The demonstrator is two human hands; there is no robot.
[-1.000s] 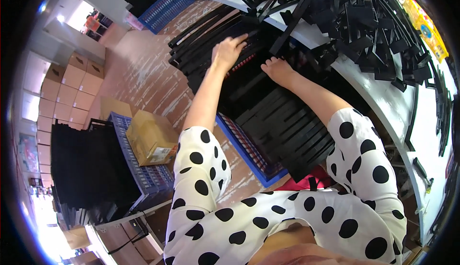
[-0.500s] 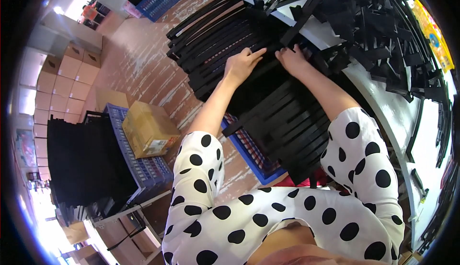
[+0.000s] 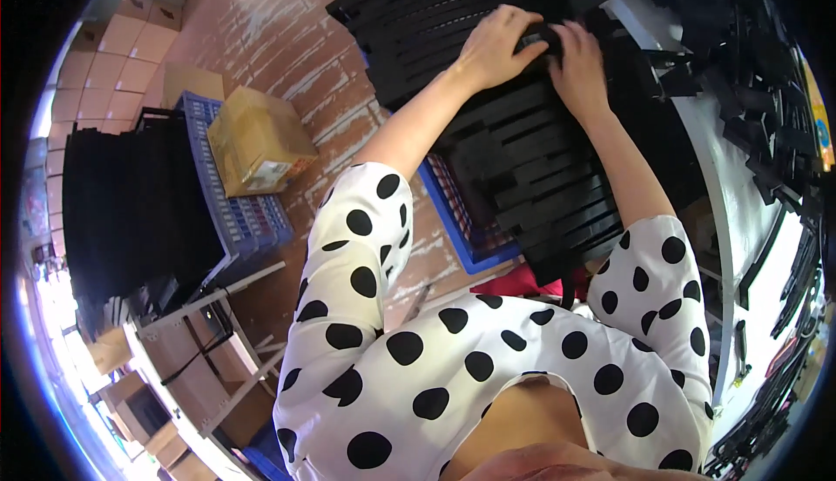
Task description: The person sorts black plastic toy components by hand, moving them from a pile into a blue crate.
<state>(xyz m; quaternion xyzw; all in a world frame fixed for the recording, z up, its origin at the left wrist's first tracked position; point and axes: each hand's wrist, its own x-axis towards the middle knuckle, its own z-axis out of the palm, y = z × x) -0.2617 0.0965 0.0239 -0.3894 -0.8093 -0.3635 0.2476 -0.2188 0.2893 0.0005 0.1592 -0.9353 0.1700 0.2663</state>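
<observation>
My left hand (image 3: 499, 48) is over the far part of a large stack of black strips (image 3: 531, 159), its thumb and fingers curled round a dark strip end (image 3: 533, 39). Close by on the right, my right hand (image 3: 579, 70) has bent fingers on the same dark piece. Black against black, the piece's outline is hard to make out. The strips lie side by side in layers on a blue plastic crate (image 3: 475, 263), some ends jutting past its rim. More long black strips (image 3: 409, 11) fan out beyond my left hand.
On the right, a white table (image 3: 697, 133) bears a heap of black parts (image 3: 758, 89). To the left, a taped cardboard box (image 3: 261, 141) rests on a blue-grey crate (image 3: 209, 133) beside a tall black stack (image 3: 131, 211). Stacked cartons (image 3: 113, 63) line the far wall.
My view has shifted, so the stack and crate sit differently in the picture. Both hands have drawn nearer along the stack and now curl round a dark piece; earlier the left fingers pointed outward.
</observation>
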